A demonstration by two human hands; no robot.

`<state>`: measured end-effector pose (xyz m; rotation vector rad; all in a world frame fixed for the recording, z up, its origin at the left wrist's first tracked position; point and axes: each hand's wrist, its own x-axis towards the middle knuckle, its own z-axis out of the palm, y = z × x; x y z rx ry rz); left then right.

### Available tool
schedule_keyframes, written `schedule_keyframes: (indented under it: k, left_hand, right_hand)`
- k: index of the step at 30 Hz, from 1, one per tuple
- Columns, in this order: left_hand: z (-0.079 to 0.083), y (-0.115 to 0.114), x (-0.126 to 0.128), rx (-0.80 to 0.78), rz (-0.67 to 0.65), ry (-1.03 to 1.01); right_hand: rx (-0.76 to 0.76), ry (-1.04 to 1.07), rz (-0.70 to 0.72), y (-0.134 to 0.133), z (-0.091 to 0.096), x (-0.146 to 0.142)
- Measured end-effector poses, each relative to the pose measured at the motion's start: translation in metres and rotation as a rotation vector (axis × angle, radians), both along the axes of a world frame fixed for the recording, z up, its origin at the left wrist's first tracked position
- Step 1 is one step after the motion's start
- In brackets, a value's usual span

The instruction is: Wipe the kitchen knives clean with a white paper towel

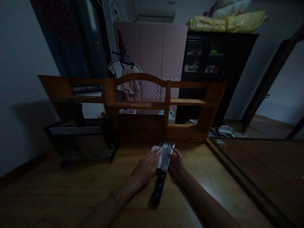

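A cleaver (166, 158) with a broad metal blade and a black riveted handle lies in front of me, its handle pointing toward me. My left hand (147, 165) presses a white cloth or tissue (155, 148) against the left side of the blade, fingers together over it. On the other side, my right hand (177, 163) grips the blade's right edge, with the thumb near the top; part of its fingers is hidden behind the blade. Neither hand is on the handle. Below is the wooden table (133, 202).
At the left stands a black-framed box (79, 129) with a dark upright object (77, 112) at its top. A wooden shelf unit (140, 106) spans the table's back. A raised wooden edge (232, 167) runs along the right. The room is dim.
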<state>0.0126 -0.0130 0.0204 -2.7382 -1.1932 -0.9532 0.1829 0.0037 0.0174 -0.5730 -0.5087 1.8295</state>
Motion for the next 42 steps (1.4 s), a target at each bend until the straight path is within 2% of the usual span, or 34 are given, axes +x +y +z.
schedule_keyframes:
  k: [3, 5, 7, 9, 11, 13, 21, 29, 32, 35, 38, 42]
  left_hand:
    - [0.000, 0.003, -0.002, 0.029, 0.069, -0.063]
    - [0.006, -0.001, -0.001, 0.054, 0.065, -0.082]
    - [0.014, -0.008, 0.002, 0.069, -0.013, -0.044]
    - [0.021, -0.016, 0.006, 0.064, -0.147, 0.045]
    - [0.025, -0.022, 0.010, 0.045, -0.273, 0.133]
    - [0.026, -0.025, 0.013, 0.020, -0.330, 0.174]
    - [0.020, -0.019, 0.010, 0.030, -0.209, 0.144]
    - [0.002, -0.002, 0.002, 0.073, -0.018, 0.039]
    - [0.005, 0.000, -0.001, 0.073, 0.007, -0.006]
    - [0.013, -0.006, 0.000, 0.069, -0.050, 0.003]
    - [0.021, -0.015, 0.004, 0.059, -0.182, 0.076]
    - [0.024, -0.021, 0.009, 0.025, -0.299, 0.167]
  right_hand:
    - [-0.001, -0.011, -0.008, 0.001, -0.002, 0.000]
    - [0.015, 0.007, -0.003, 0.002, -0.004, 0.000]
    - [0.035, 0.028, -0.005, 0.003, -0.006, 0.001]
    - [0.032, 0.034, 0.001, 0.003, -0.007, 0.001]
    - [-0.002, 0.017, 0.013, 0.002, -0.006, 0.003]
    - [-0.035, -0.002, 0.020, 0.002, -0.005, 0.003]
    - [0.014, 0.084, 0.016, 0.004, -0.007, 0.001]
    - [0.031, 0.048, 0.003, 0.000, 0.000, -0.002]
    - [0.031, 0.054, -0.009, 0.000, -0.001, -0.002]
    - [0.047, 0.067, -0.014, 0.002, -0.003, -0.002]
    - [0.041, 0.084, -0.009, 0.003, -0.005, 0.000]
    - [0.003, 0.066, 0.018, 0.005, -0.007, 0.002]
